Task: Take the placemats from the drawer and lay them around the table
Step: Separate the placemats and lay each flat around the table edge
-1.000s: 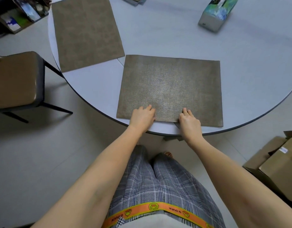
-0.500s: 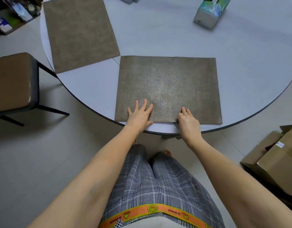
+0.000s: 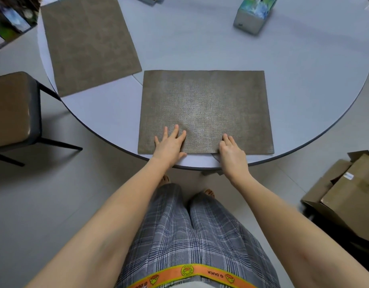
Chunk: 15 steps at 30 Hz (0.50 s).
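A rectangular grey-brown woven placemat (image 3: 204, 109) lies flat at the near edge of the round pale-grey table (image 3: 304, 84), mid-frame. The left hand (image 3: 169, 143) rests on its lower edge with fingers spread flat; the right hand (image 3: 231, 151) sits on the same edge, fingers loosely curled, gripping nothing. A second matching placemat (image 3: 88, 42) lies in the upper left, cut off at the top. A patterned tissue box (image 3: 254, 15) is cropped too. A brown padded stool (image 3: 11, 109) and cardboard boxes (image 3: 345, 196) stand on the grey floor.

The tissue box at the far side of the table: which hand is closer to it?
Right. The right hand rests on the near placemat's edge, more nearly below the tissue box; the left hand lies farther left.
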Tool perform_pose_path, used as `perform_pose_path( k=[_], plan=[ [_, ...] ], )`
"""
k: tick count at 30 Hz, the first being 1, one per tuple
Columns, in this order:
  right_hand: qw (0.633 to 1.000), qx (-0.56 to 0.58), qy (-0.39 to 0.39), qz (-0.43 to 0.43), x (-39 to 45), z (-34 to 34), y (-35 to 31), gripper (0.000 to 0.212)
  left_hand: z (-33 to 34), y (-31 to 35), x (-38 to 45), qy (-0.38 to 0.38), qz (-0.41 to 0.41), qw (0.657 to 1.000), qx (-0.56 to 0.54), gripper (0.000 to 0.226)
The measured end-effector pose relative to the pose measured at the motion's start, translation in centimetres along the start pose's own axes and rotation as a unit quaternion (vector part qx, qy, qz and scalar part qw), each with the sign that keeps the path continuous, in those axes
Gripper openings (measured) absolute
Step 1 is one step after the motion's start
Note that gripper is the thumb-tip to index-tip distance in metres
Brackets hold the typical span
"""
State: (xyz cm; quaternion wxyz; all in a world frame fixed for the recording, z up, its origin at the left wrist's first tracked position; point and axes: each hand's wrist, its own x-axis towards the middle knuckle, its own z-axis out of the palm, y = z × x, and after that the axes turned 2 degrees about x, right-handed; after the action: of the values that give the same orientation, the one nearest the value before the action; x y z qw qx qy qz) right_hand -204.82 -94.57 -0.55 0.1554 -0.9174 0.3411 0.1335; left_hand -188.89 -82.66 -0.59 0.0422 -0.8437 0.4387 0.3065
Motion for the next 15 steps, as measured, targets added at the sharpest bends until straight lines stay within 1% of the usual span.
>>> perform_pose_path(
  k=[5, 13, 15],
  plan=[
    [1.000, 0.017, 0.003, 0.000, 0.16, 0.13, 0.29, 0.031, -0.39, 0.32, 0.30, -0.011, -0.007, 1.000, -0.005, 0.080],
    [1.000, -0.012, -0.008, 0.002, 0.22, 0.35, 0.35, 0.035, -0.49, 0.52, 0.07, -0.019, -0.008, 1.000, -0.001, 0.080],
    [1.000, -0.012, 0.003, 0.005, 0.05, 0.20, 0.22, 0.034, -0.65, 0.58, 0.16, -0.023, -0.008, 1.000, 0.010, 0.081]
  ],
)
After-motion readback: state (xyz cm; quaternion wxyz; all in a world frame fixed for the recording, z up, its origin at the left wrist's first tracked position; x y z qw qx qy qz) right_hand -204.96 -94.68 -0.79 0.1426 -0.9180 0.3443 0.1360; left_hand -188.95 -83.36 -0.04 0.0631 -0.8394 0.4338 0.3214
